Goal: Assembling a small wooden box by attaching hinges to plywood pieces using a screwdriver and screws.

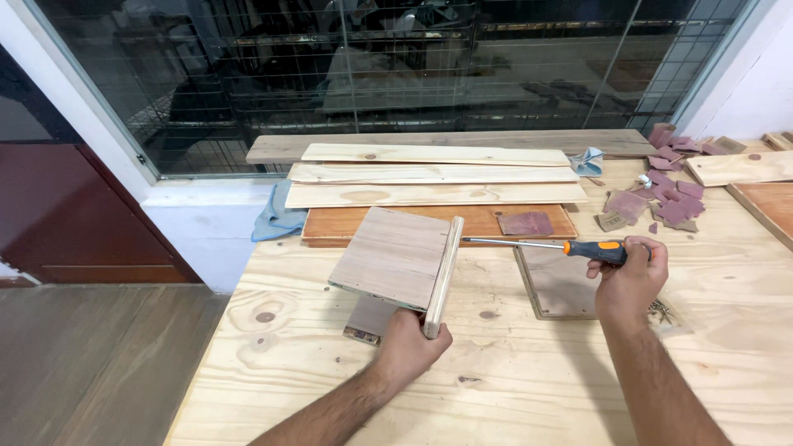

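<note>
Workbench (512,380): right hand (629,277) grips screwdriver (545,245) pointing left; left hand (409,347) clasps upright plywood panel (443,272).

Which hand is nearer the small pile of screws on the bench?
Right. The right hand, gripping the screwdriver, sits just above the screws. The left hand holds the plywood assembly well off to their left.
</note>
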